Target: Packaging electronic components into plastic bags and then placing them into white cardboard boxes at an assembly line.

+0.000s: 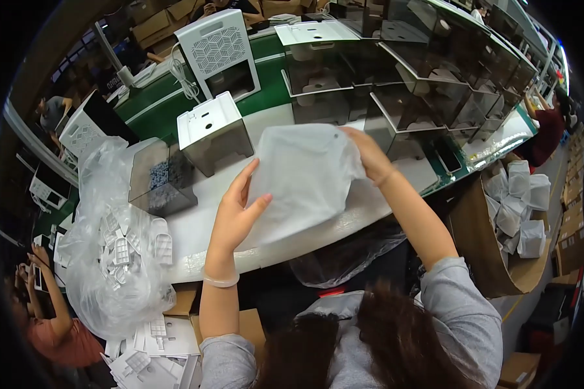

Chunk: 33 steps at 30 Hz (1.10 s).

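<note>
A box-shaped thing in a milky white bag (305, 172) is held up over the white work surface. My right hand (370, 155) grips its upper right side, with the fingertips hidden behind it. At the bag's left side is my left hand (235, 207), its thumb and fingers spread apart; the thumb overlaps the bag's edge. What the bag contains cannot be made out through the film. Just behind it stands a smoky clear bin with a white lid (207, 123). To its left is a smoky open bin (162, 176) with blue-grey bits inside.
A clear plastic bag of small white parts (120, 246) lies at the left. Stacked smoky bins (428, 97) fill the back right, near a phone (446, 157). A carton (470, 233) of white-wrapped pieces stands at the right. A white patterned appliance (219, 52) stands behind. Other people work nearby.
</note>
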{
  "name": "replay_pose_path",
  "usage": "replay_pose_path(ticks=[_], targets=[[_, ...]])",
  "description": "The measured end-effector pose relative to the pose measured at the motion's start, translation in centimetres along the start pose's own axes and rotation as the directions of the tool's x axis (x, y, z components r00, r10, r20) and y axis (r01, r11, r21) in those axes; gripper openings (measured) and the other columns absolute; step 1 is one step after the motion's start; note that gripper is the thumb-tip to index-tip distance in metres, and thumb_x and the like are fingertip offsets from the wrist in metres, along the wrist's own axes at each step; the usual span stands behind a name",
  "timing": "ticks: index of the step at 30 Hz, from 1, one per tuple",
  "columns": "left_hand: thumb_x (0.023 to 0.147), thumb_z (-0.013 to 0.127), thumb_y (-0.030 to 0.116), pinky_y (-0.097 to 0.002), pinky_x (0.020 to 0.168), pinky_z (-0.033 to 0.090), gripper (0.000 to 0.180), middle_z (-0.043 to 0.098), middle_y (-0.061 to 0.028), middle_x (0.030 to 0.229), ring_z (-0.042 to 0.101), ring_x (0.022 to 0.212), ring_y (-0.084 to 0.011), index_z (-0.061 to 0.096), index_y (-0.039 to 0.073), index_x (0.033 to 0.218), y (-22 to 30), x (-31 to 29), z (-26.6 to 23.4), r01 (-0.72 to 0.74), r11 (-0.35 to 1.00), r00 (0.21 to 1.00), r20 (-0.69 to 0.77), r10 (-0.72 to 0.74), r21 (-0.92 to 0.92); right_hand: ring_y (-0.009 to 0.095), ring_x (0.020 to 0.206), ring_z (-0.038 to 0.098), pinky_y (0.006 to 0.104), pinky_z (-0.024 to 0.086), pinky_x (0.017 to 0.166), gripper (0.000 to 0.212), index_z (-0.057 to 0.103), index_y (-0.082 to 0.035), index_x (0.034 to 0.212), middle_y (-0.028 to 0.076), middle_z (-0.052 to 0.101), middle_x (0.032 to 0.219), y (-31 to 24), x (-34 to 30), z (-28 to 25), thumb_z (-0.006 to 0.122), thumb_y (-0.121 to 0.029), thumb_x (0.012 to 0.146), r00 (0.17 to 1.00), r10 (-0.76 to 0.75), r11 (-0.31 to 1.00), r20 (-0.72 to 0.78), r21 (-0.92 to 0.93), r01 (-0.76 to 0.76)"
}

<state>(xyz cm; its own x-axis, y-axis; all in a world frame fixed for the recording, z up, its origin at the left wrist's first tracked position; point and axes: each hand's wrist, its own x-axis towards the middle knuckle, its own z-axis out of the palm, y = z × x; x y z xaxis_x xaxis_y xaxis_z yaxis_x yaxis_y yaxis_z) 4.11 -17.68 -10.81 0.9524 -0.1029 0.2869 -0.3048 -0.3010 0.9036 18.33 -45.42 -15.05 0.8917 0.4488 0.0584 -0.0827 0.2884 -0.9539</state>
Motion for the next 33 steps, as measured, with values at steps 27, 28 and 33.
replay_pose_path(ticks=[27,28,33], targets=[[0.093,0.060,0.023,-0.0209,0.054,0.035,0.028,0.053,0.0031,0.066,0.041,0.061,-0.0053,0.066,-0.003,0.088,9.1,10.2,-6.7,-0.344,0.803,0.811,-0.277,0.515,0.486,0.026,0.065,0.061,0.0303,0.046,0.062,0.020,0.067,0.000,0.092,0.015,0.065,0.074,-15.9,6.3,5.6,0.059,-0.018,0.089,0.527,-0.809,0.009,0.260,-0.891,0.455],[0.094,0.059,0.025,-0.0212,0.055,0.035,0.029,0.052,0.0031,0.066,0.041,0.062,-0.0052,0.066,-0.003,0.087,9.5,10.4,-6.4,-0.328,0.845,0.794,-0.362,0.489,0.422,0.024,0.065,0.061,0.0298,0.046,0.062,0.021,0.067,0.000,0.093,0.015,0.064,0.073,-16.5,6.4,5.3,0.059,-0.020,0.089,0.525,-0.817,0.000,0.238,-0.911,0.413],[0.092,0.062,0.027,-0.0220,0.053,0.031,0.033,0.048,0.0040,0.063,0.038,0.060,-0.0052,0.061,-0.003,0.078,10.0,11.9,-6.9,-0.370,0.861,0.849,-0.249,0.466,0.348,0.038,0.080,0.062,0.0402,0.049,0.073,0.023,0.065,0.005,0.079,0.023,0.064,0.080,-19.2,5.9,8.7,0.060,-0.016,0.084,0.525,-0.777,-0.048,0.347,-0.865,0.500]])
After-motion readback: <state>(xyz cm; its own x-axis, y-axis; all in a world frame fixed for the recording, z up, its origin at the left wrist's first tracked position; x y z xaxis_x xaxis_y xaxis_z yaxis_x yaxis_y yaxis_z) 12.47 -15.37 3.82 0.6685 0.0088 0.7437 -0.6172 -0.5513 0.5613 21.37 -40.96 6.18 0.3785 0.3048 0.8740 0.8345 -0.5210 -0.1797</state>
